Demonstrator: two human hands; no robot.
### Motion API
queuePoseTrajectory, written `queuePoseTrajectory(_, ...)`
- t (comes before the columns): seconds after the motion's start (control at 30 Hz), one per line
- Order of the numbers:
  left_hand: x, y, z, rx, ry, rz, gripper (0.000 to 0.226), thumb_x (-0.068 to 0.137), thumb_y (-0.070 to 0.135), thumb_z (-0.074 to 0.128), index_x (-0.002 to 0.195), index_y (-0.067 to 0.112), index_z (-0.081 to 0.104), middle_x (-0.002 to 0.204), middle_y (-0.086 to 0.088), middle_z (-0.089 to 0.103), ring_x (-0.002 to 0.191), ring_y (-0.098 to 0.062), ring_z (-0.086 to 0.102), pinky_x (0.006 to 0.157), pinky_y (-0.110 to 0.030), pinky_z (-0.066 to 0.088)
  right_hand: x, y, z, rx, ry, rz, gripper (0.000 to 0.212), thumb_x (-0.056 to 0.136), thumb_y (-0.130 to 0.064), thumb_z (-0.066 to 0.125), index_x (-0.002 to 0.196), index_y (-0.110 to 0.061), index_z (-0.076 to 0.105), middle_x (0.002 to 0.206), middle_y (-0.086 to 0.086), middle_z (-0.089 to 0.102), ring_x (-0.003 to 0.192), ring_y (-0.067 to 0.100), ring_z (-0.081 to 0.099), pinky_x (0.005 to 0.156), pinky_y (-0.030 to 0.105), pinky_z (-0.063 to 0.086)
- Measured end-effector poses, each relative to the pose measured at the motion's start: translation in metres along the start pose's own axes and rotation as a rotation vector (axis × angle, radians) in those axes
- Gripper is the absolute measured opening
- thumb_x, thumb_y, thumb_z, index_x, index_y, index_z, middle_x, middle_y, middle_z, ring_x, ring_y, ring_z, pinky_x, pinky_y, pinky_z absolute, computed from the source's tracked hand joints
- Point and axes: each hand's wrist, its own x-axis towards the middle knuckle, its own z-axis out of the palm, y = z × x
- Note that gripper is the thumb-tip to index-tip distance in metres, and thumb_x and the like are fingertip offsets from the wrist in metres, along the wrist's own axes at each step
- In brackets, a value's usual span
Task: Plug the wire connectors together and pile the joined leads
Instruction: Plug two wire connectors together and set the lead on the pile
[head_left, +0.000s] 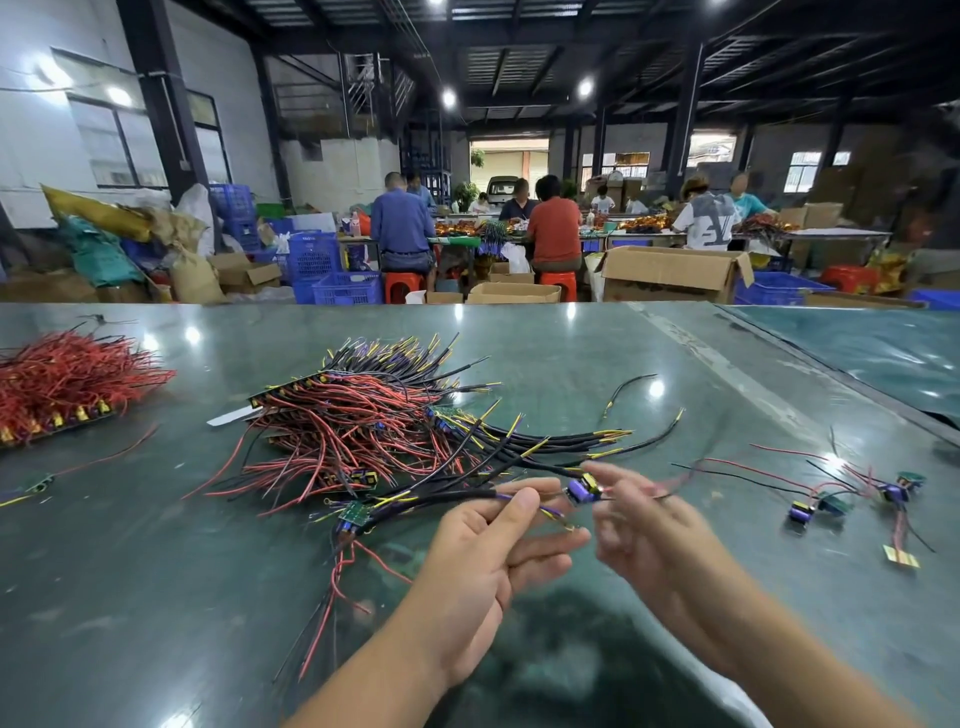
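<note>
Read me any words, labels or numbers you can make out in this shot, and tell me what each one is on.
None can be read for certain.
Worker's white shirt: large dark marks, too blurred to read.
Blue crate: raised marking near the rim, too small to read.
Small green boards among the wires: no legible print.

Bare table (597, 353) runs along the far edge and at the near left corner. The middle wire heap (363, 431), left-edge red bundle (67, 384) and right-edge joined leads (862, 493) block passage.
</note>
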Motion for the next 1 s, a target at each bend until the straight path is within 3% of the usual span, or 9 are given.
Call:
queuePoseTrajectory(0.07,-0.001,-0.003,0.0,0.051,-0.032,-0.018,0.032,0.082,0.028,0.057,0.105,0.011,0.072,0.108,-0.011,0.071,0.092,-0.026,0.071,0.065,-0.024,0.055,-0.004,0.007,0.012,-0.081,-0.107,-0.017,0.046,0.079,-0.027,0.06,0.116,0.001,0.06,0.104,0.014,0.07,0.088,0.017,0.065,0.081,0.032,0.049)
queuePoseTrajectory(0.13,0.0,-0.003,-0.002,0.102,-0.047,-0.011,0.03,0.084,0.03,0.056,0.104,0.015,0.074,0.103,-0.007,0.073,0.09,-0.021,0.071,0.068,-0.024,0.054,-0.007,0.006,0.018,-0.144,-0.131,-0.067,0.038,0.087,-0.021,0.053,0.112,0.006,0.062,0.114,0.02,0.067,0.106,0.028,0.062,0.091,0.039,0.048)
queuePoseTrajectory(0.2,0.0,-0.002,-0.004,0.143,-0.043,0.01,0.029,0.083,0.032,0.056,0.099,0.018,0.076,0.092,-0.004,0.073,0.083,-0.015,0.07,0.069,-0.023,0.054,-0.007,0.004,0.019,-0.141,-0.1,-0.087,0.033,0.085,-0.019,0.054,0.104,0.004,0.068,0.106,0.014,0.069,0.096,0.03,0.059,0.086,0.038,0.046)
queuePoseTrajectory(0.33,0.003,-0.003,-0.007,0.114,0.024,0.041,0.024,0.077,0.03,0.062,0.089,0.016,0.077,0.07,-0.002,0.065,0.063,-0.01,0.062,0.063,-0.022,0.053,-0.008,0.005,0.014,0.119,-0.017,0.032,0.024,0.073,-0.017,0.064,0.089,-0.003,0.072,0.078,0.007,0.059,0.067,0.013,0.053,0.066,0.02,0.051)
queuePoseTrajectory(0.5,0.003,-0.004,-0.008,0.132,0.086,0.065,0.022,0.073,0.031,0.066,0.077,0.012,0.076,0.064,-0.003,0.063,0.055,-0.009,0.058,0.056,-0.02,0.051,-0.007,0.004,0.01,0.187,-0.021,0.115,0.025,0.07,-0.017,0.066,0.091,-0.005,0.073,0.075,0.005,0.059,0.065,0.012,0.058,0.067,0.021,0.054)
queuePoseTrajectory(0.67,0.005,-0.007,-0.007,0.349,0.21,0.203,0.023,0.071,0.035,0.066,0.059,0.015,0.072,0.052,0.0,0.058,0.048,-0.007,0.051,0.05,-0.016,0.044,-0.006,0.007,0.012,0.116,0.014,0.075,0.02,0.071,-0.016,0.066,0.088,-0.007,0.073,0.074,0.006,0.061,0.065,0.011,0.06,0.066,0.021,0.055)
queuePoseTrajectory(0.83,0.007,-0.01,-0.009,0.485,0.301,0.269,0.033,0.068,0.042,0.066,0.053,0.013,0.064,0.046,0.003,0.054,0.044,-0.006,0.047,0.048,-0.016,0.041,-0.007,0.01,0.017,0.086,0.036,0.013,0.02,0.072,-0.016,0.064,0.088,-0.005,0.071,0.072,0.008,0.058,0.062,0.013,0.056,0.062,0.021,0.053)
queuePoseTrajectory(1.0,0.007,-0.013,-0.01,0.586,0.278,0.328,0.041,0.078,0.045,0.069,0.055,0.012,0.062,0.044,0.005,0.048,0.044,-0.007,0.039,0.047,-0.017,0.034,-0.008,0.011,0.02,0.012,0.067,-0.005,0.026,0.072,-0.024,0.064,0.091,-0.006,0.065,0.073,0.008,0.06,0.061,0.016,0.056,0.06,0.022,0.051)
